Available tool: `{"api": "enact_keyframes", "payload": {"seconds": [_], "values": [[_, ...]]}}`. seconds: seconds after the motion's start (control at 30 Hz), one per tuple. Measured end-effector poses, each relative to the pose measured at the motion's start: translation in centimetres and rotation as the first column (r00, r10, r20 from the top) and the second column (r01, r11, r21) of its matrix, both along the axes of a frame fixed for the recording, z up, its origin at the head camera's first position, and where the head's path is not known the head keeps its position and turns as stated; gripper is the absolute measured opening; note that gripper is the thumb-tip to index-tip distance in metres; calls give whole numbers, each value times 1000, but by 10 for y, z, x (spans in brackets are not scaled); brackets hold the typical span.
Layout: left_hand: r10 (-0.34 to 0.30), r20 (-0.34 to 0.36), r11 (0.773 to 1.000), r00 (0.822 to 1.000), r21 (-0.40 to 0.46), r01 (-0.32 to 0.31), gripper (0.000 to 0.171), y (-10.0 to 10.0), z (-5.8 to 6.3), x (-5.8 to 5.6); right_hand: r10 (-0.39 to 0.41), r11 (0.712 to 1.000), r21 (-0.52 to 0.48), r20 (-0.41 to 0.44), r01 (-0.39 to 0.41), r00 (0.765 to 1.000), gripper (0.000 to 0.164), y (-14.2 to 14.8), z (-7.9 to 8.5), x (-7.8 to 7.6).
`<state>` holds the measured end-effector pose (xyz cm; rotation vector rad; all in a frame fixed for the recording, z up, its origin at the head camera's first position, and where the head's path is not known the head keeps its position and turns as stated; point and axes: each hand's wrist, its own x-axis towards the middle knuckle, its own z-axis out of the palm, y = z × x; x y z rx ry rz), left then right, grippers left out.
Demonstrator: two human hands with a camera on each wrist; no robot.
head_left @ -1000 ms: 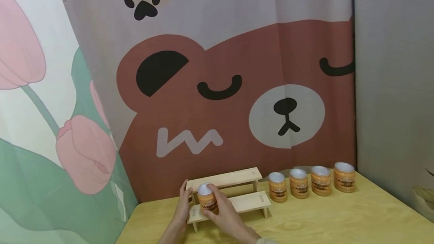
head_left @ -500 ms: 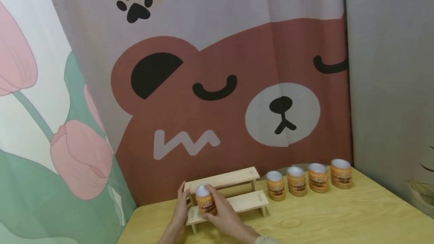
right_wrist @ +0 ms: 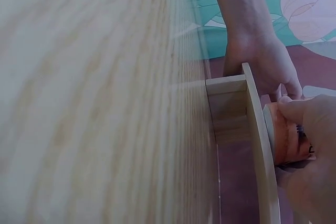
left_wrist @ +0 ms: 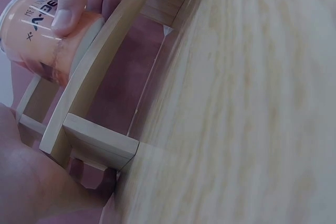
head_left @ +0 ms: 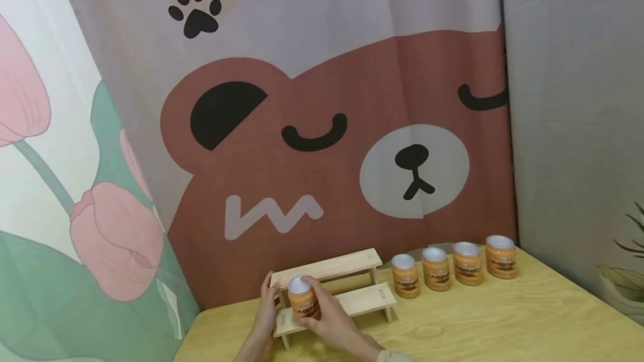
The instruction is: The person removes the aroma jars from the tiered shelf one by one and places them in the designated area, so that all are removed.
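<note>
In the head view, a two-step wooden stand (head_left: 369,299) sits on the table. My right hand (head_left: 336,322) grips an orange can (head_left: 302,301) with a pale silvery top, thumb in front and fingers round the far side. The can is upright at the left part of the lower step; its base meets the board in the left wrist view, where dark lettering shows on the can (left_wrist: 39,38). My left hand (head_left: 264,314) holds the stand's left end, fingertips at the upper step (head_left: 332,268). Some of its fingers show behind a leg (left_wrist: 100,140) in the left wrist view.
Several matching orange cans (head_left: 436,270) stand in a row right of the stand, toward the back of the yellow wooden table (head_left: 453,328). Behind the table hangs a curtain (head_left: 302,183) with a bear print, and a grey curtain (head_left: 568,127) borders the right side.
The head view has shifted slightly, so the whole scene sits a little further left. Both hands, the can and the stand keep almost the same places relative to one another.
</note>
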<state>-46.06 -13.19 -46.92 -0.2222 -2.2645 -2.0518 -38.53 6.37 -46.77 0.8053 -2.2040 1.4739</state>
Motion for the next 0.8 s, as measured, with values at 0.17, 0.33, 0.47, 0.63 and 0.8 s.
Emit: {"api": "enact_keyframes", "payload": {"seconds": [0.17, 0.33, 0.47, 0.63, 0.8], "values": [[-5, 1, 1000, 1000, 10, 5, 79, 0, -1, 1, 22, 1000, 3, 17, -22, 1000, 86, 3, 2, 3], [-20, -14, 999, 1000, 31, 20, 79, 3, -3, 0, 44, 999, -5, 19, -44, 999, 86, 9, 9, 13], [-20, -35, 999, 999, 27, 21, 78, 3, -3, 0, 41, 999, -7, -15, -41, 999, 86, 14, 17, 20], [-15, -33, 999, 999, 28, 16, 78, 4, -3, 1, 17, 1000, 2, -33, -17, 999, 86, 20, 26, 28], [-4, -37, 999, 999, 43, 6, 76, 3, -3, -1, 15, 1000, -25, -2, -15, 1000, 87, 26, 32, 33]]}}
